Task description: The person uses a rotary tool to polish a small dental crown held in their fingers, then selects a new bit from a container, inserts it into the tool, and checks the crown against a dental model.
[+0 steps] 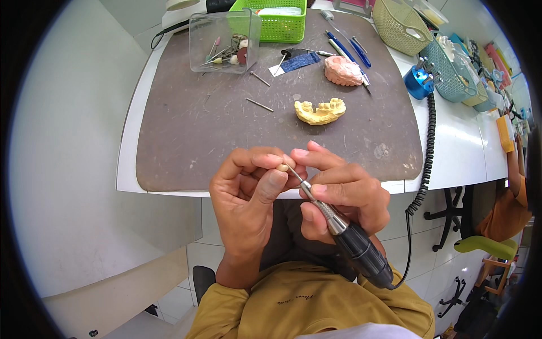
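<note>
My left hand (248, 189) pinches a small yellowish dental crown (282, 168) between thumb and fingertips. In my right hand (350, 195) is a black and silver rotary handpiece (361, 248), held like a pen. Its thin bur (294, 173) points up and left, with the tip at or very near the crown; whether they touch I cannot tell. Both hands are just above the table's front edge. Beyond them a yellow dental cast (320, 113) lies on the brown mat (197, 135), and a pink dental cast (343, 71) sits farther back.
A clear box (224, 45) of burs and polishing tips stands at the back left beside a green basket (282, 28). Loose burs (259, 105) and blue pens (355, 53) lie on the mat. The handpiece's coiled cord (430, 141) hangs at right, below a blue bur holder (419, 82). Another person (502, 209) is far right.
</note>
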The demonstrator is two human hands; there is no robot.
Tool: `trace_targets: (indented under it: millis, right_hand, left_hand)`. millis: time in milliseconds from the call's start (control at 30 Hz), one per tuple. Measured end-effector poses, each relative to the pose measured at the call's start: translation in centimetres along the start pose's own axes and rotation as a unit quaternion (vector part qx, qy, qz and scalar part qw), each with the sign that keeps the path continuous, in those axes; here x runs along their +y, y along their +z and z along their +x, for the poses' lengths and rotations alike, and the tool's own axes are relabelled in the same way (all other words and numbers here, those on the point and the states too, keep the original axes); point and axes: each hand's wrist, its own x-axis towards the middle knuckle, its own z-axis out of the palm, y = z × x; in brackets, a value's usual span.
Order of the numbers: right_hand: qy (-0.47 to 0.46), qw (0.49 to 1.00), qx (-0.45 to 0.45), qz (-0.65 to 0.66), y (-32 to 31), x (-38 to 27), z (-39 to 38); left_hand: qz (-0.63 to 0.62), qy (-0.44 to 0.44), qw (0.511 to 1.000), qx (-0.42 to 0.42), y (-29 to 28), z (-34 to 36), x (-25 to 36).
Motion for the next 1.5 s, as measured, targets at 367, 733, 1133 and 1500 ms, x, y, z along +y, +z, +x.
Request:
trace_targets:
  millis: [367,733,1133,1500]
  right_hand:
    - [-0.004,0.999,-0.036,-0.009,-0.32,-0.38,0.32]
    - [0.008,1.0,-0.027,-0.013,-0.43,-0.34,0.21]
    - [0.007,1.0,-0.025,-0.005,-0.26,-0.41,0.21]
    - [0.016,1.0,-0.012,-0.003,-0.24,-0.25,0.02]
  left_hand:
    - [-0.006,0.001,1.0,-0.001,-0.02,-0.08,0.06]
    - [0.002,-0.004,1.0,0.006,0.06,-0.05,-0.16]
    - [0.009,-0.012,1.0,0.006,-0.06,-0.12,0.11]
    - [0.007,-0.01,1.0,0.004,-0.05,-0.09,0.11]
